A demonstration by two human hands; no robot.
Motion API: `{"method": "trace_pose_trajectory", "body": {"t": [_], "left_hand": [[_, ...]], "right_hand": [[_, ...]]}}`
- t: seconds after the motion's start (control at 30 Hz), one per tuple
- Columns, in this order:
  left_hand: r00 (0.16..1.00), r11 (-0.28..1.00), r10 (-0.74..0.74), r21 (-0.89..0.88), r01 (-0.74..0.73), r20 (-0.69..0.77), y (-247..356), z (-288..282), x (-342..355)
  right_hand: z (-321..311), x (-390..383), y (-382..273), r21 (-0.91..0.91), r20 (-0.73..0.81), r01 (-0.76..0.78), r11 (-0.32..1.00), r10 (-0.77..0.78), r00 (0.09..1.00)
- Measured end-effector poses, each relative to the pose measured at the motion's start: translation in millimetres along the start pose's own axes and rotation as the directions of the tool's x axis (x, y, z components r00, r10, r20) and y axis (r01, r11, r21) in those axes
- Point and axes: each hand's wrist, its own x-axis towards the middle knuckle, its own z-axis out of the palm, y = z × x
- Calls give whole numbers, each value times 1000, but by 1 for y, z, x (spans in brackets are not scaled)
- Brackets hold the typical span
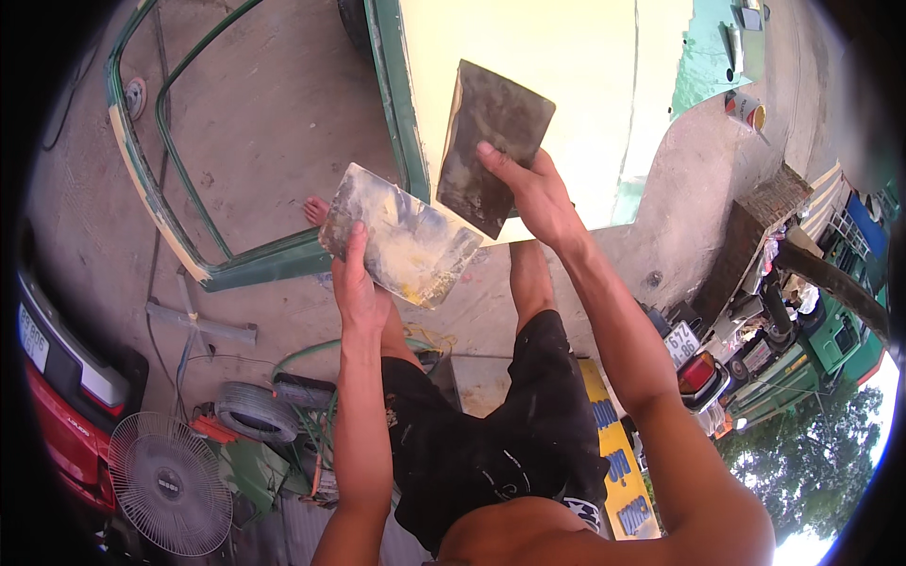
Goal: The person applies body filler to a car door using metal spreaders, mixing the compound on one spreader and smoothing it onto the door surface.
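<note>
My left hand [357,278] is closed on a rectangular plate [401,241] smeared with pale grey and yellowish material, held tilted low in front of me. My right hand [531,189] grips a darker rectangular plate [491,113], stained brown-grey, with its thumb across the face. The dark plate is raised a little higher, to the right of the pale one. Just beyond both plates is a cream-painted vehicle panel [566,47] with patches of mint green toward the right. An open green window frame [255,250] joins it on the left.
A standing fan [170,481], tyre [255,410], red vehicle [66,424] and metal stand [193,325] are at lower left. A paint can [746,111] sits by the panel's right edge. A wooden structure [746,226], more vehicles and clutter fill the right. My bare legs show below.
</note>
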Motion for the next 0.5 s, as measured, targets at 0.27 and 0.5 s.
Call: {"method": "trace_pose_trajectory", "body": {"t": [0.27,0.5], "left_hand": [[992,995,61,-66,-69,-112,38,-34,22],[991,961,63,-259,-92,-119,71,-88,19]], "right_hand": [[4,-13,33,-726,493,276,630,196,848],[11,43,167,-761,631,505,-407,-280,724]]}}
